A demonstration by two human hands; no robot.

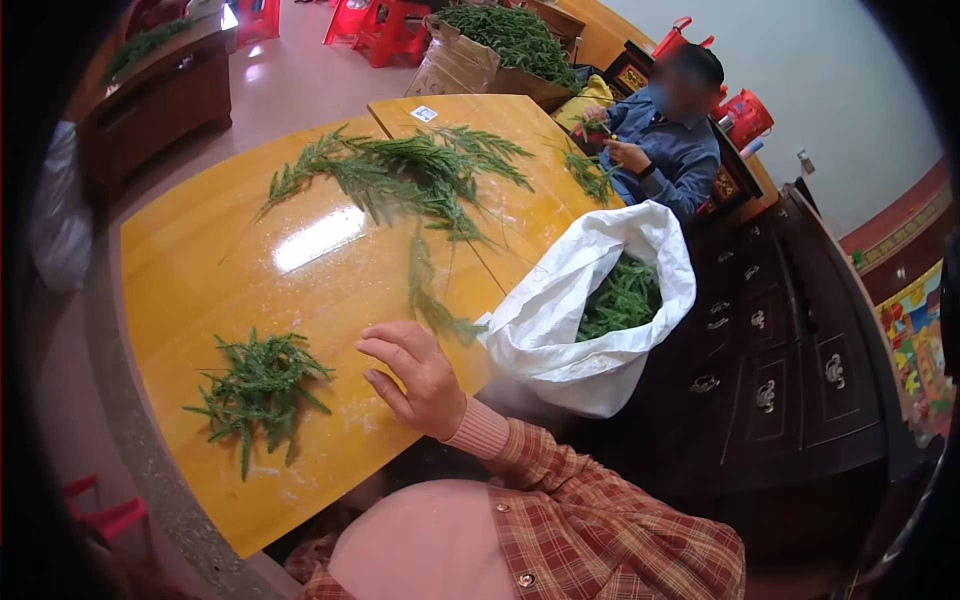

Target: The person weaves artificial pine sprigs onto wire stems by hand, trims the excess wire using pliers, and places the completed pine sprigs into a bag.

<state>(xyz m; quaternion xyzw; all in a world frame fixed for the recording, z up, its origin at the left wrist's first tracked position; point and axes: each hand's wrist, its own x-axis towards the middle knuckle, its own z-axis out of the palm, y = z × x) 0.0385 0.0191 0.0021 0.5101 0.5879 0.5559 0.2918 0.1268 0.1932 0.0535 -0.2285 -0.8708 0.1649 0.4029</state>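
Note:
My right hand (412,378) is over the wooden table (190,270), its thumb and fingers apart and nothing visible between them. Just beyond it, a slightly blurred green sprig (425,285) stretches towards a white woven sack (540,335). The sack gapes at the table's right edge and contains green sprigs (625,298). To the left of my hand lies a small heap of short green sprigs (260,385). Longer feathery branches (410,170) are spread across the far part of the table. My left hand is out of sight.
Across the table a person (665,140) in a blue shirt handles greenery with both hands. Behind stands a cardboard box (455,65) piled with greenery, near red stools (390,35). Dark drawers (770,350) line the right side. A clear plastic bag (62,215) hangs at left.

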